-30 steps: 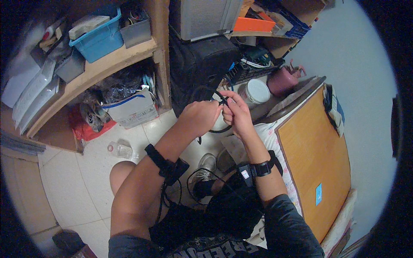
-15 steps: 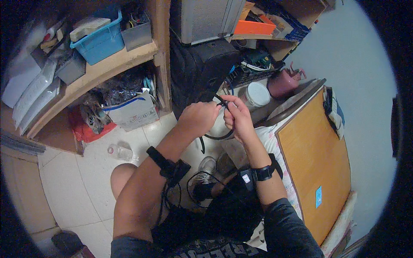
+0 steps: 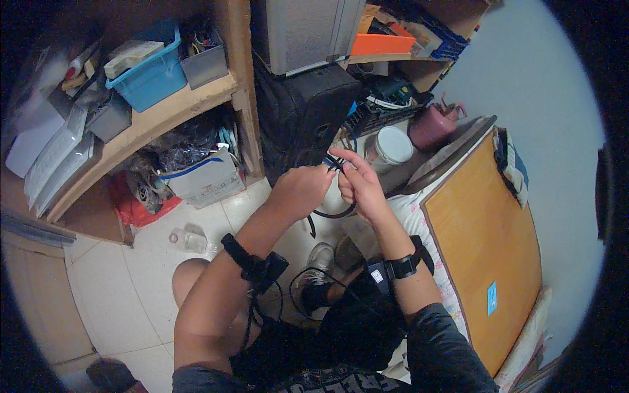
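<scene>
Close together in the middle of the view, both hands grip a thick black cable (image 3: 339,215). My left hand (image 3: 301,190) is closed, its thumb and fingertips pinching the cable where it crosses itself. Right beside it, my right hand (image 3: 362,190) holds the same crossing between thumb and fingers, with the index finger reaching over toward the left hand. Below the hands the cable hangs in a loop, and one loose end curls down under the left hand. Fingers partly hide the crossing, so I cannot tell whether it is knotted.
A wooden shelf (image 3: 177,105) at the left carries a blue basket (image 3: 149,82) and grey bins. On the tiled floor lies a clear bottle (image 3: 190,240). Ahead stand a black bag (image 3: 304,114), a white bucket (image 3: 393,145) and a pink gas cylinder (image 3: 434,128). A wooden board (image 3: 485,242) is at the right.
Both hands have shifted slightly downward around the cable. The right index finger has stretched further out over the crossing, and the upper bit of cable sits lower between the fingers. The view has tilted a little.
</scene>
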Tool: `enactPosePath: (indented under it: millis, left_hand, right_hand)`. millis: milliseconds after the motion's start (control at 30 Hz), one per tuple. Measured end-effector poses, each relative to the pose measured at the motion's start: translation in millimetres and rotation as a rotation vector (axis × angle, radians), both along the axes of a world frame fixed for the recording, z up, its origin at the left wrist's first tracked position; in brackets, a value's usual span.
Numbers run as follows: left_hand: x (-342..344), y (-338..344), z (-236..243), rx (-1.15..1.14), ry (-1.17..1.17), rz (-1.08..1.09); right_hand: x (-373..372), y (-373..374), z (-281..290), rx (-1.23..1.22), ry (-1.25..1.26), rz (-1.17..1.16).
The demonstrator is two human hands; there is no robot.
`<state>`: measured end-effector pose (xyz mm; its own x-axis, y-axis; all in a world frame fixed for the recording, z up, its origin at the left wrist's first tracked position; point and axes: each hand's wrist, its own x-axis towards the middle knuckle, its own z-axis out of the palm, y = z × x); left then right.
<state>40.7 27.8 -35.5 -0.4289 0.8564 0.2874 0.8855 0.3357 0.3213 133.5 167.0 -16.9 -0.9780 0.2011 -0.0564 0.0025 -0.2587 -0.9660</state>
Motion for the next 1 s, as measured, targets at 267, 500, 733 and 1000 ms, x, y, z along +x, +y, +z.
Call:
enactPosePath:
  millis: [267,500,733,1000]
  left_hand:
    - [6,-1,13,0.068,-0.175,0.024]
    - [-2,0,-4,0.088,-0.142,-0.044]
    - [5,1,4,0.077,-0.239,0.031]
    - [5,2,-3,-0.015,-0.149,0.045]
  right_hand:
    - [3,5,4,-0.065,-0.048,0.009]
    - [2,-2,12,-0.014,-0.083,-0.025]
    - [1,3,1,0.046,-0.1,-0.025]
    - [-3,2,-6,0.106,-0.068,-0.041]
